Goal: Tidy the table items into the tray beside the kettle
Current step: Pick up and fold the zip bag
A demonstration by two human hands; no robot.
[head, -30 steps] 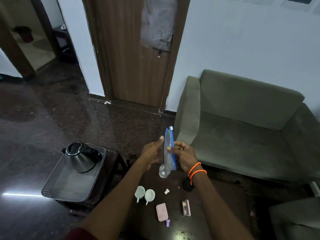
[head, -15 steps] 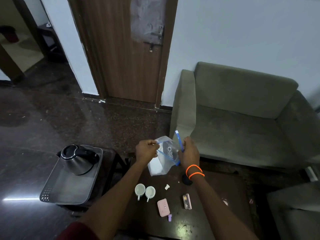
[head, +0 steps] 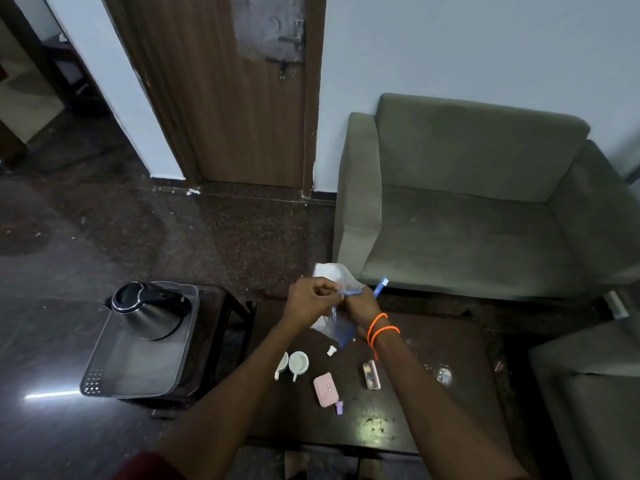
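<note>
Clear plastic bag [head: 334,277] with blue zip edge, pinched between both hands above the dark bench [head: 450,344].

Steel kettle [head: 147,315] far left, upright on the grey tray [head: 138,368], tray on a separate dark side stand beside the bench. Next, left hand [head: 310,301] with fingers curled, gripping the bag's top edge; right hand [head: 362,304] just beside it, touching, also curled on the bag, two orange bands [head: 381,329] at its wrist. Below the hands, on the bench: two white cups [head: 292,363] side by side, a small white cap [head: 331,350], a pink case [head: 325,389] with a little purple piece [head: 339,407] at its near corner, then a slim pink box [head: 371,374]. None of these in the tray. Green sofa [head: 467,202] at right, against the wall behind the bench.
</note>
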